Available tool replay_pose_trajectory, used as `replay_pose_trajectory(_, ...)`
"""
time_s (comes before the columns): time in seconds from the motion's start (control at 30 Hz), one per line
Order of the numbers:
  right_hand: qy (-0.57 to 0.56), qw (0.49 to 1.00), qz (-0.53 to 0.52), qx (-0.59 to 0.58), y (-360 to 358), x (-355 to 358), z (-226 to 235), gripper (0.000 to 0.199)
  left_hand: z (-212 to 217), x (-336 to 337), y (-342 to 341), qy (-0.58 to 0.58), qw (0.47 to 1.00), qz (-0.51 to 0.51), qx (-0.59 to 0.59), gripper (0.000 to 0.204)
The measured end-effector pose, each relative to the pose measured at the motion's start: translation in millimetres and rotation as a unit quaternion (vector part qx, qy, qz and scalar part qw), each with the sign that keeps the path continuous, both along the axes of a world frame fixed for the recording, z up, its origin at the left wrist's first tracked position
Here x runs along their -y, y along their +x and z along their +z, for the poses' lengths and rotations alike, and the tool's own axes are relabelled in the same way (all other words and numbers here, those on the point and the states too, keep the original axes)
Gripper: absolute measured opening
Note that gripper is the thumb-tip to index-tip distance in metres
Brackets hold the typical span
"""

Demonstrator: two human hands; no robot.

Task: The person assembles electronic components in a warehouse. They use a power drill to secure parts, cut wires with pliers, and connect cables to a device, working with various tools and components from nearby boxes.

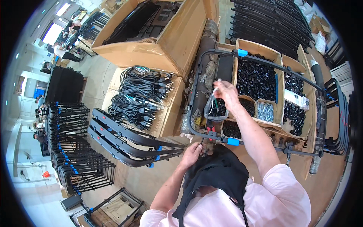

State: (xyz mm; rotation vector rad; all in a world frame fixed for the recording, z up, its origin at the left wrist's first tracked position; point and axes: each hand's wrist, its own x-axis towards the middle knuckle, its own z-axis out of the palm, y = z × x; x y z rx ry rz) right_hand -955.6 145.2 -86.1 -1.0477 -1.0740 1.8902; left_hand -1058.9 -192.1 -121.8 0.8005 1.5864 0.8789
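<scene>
A black tubular metal frame with rounded corners and blue tape pieces lies across the wooden parts boxes in front of me. My right hand is over the left part of the frame, fingers closed on a thin white strip-like piece. Just below that hand is a clear plastic bag with small dark parts. My left hand is at the frame's near left corner, fingers pinched around a thin dark piece, possibly a cable end; the fingers partly hide it.
Wooden boxes hold black plastic caps and silver screws. To the left, bundled black power cords lie on cardboard, beside stacked curved black frames. A large carton stands beyond. Several people are far left.
</scene>
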Motion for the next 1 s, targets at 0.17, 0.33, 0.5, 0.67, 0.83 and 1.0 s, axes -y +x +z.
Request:
replay_pose_trajectory(0.17,0.172,0.899,0.126,0.383,35,15,-8,0.044,3,-7,6,0.001,0.999,0.032,0.011,0.030)
replay_pose_trajectory(0.33,0.028,0.953,0.185,0.239,2,62,-33,0.042,9,-17,3,-0.013,0.994,0.036,0.099,0.027)
replay_pose_trajectory(0.5,0.216,0.894,0.214,0.329,-49,70,-17,0.038,16,-27,-1,0.005,0.993,0.087,0.081,0.027)
replay_pose_trajectory(0.67,0.202,0.905,0.172,0.331,-57,68,-41,0.036,2,-34,5,0.028,0.983,0.118,0.136,0.026)
replay_pose_trajectory(0.83,0.175,0.902,0.241,0.313,-50,57,-31,0.035,8,-37,6,-0.015,0.976,0.147,0.162,0.026)
replay_pose_trajectory(1.0,0.188,0.846,0.340,0.365,-3,23,8,0.034,-5,-30,10,-0.017,0.972,0.161,0.172,0.025)
